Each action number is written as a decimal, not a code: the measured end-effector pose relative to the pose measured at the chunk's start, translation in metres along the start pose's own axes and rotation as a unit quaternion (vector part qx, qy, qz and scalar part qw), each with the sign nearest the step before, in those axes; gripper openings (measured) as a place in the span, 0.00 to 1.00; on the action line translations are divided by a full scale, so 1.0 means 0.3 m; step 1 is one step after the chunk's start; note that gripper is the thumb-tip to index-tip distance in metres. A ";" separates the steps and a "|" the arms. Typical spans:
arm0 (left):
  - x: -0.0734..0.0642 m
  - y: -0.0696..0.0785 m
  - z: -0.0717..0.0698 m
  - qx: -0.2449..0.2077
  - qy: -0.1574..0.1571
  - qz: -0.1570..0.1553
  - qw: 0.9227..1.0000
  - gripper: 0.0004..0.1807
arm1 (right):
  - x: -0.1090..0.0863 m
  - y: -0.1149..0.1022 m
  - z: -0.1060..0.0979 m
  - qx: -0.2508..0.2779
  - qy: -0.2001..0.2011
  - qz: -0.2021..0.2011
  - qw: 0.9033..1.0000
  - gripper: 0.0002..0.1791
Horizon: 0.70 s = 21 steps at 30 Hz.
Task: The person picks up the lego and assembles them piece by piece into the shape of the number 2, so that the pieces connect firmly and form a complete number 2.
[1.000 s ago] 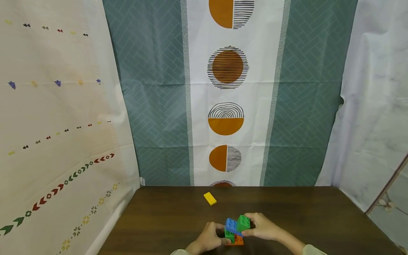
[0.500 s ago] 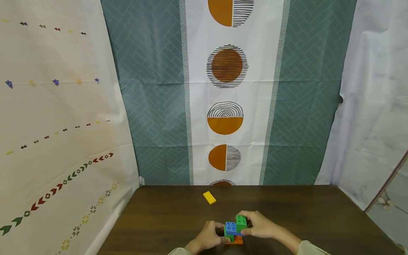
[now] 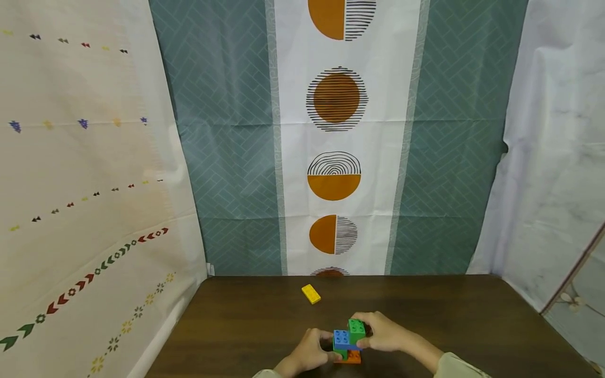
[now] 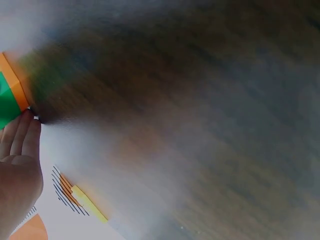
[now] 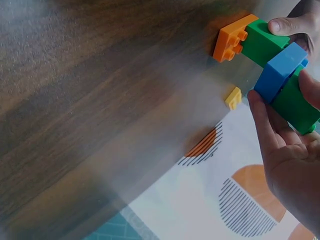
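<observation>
An orange toy brick [image 3: 354,357] lies flat on the table with a green brick [image 5: 262,42] standing on its left part. My left hand [image 3: 309,350] pinches this lower green brick between thumb and fingers, near the table. Above it sits a blue brick [image 3: 341,337], which meets the lower green brick's top; whether it is pressed fully down I cannot tell. A second green brick [image 3: 356,331] is on the blue brick's right part. My right hand [image 3: 384,332] grips this upper green brick, its fingertips touching the blue brick in the right wrist view.
A flat yellow brick [image 3: 311,294] lies farther back on the dark wooden table [image 3: 246,315]. Patterned cloths hang behind [image 3: 236,157] and at the left side [image 3: 94,184], with a white marbled cloth [image 3: 543,157] at the right.
The right hand has shifted slightly left with the blue and upper green bricks. The blue brick has gone from tilted and turned to level over the lower green brick. The left hand stays put.
</observation>
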State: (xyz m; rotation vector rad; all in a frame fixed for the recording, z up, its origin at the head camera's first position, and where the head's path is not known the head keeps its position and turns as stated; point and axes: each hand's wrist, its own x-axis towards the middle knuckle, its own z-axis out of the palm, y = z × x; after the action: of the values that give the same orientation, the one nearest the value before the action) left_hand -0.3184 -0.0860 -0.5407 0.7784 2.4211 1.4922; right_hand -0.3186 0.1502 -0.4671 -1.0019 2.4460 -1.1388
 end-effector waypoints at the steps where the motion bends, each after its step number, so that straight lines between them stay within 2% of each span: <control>1: 0.000 0.000 0.002 0.000 0.002 0.002 1.000 0.12 | 0.001 -0.002 -0.001 -0.002 -0.001 0.000 1.000 0.19; 10: 0.008 0.008 0.011 0.013 0.024 -0.004 1.000 0.13 | 0.010 -0.022 -0.021 -0.021 -0.007 0.015 1.000 0.17; 15: 0.013 0.022 0.011 0.003 0.019 -0.004 1.000 0.12 | 0.014 -0.029 -0.027 -0.036 -0.010 0.026 0.999 0.17; 21: -0.004 0.021 0.011 0.004 0.020 -0.017 1.000 0.12 | 0.008 -0.043 -0.006 -0.065 -0.012 0.031 0.997 0.18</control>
State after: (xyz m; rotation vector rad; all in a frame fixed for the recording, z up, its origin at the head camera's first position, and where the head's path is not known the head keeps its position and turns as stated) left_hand -0.3137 -0.0817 -0.5369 0.7113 2.4585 1.5006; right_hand -0.3152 0.1437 -0.4560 -0.9615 2.5405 -0.9522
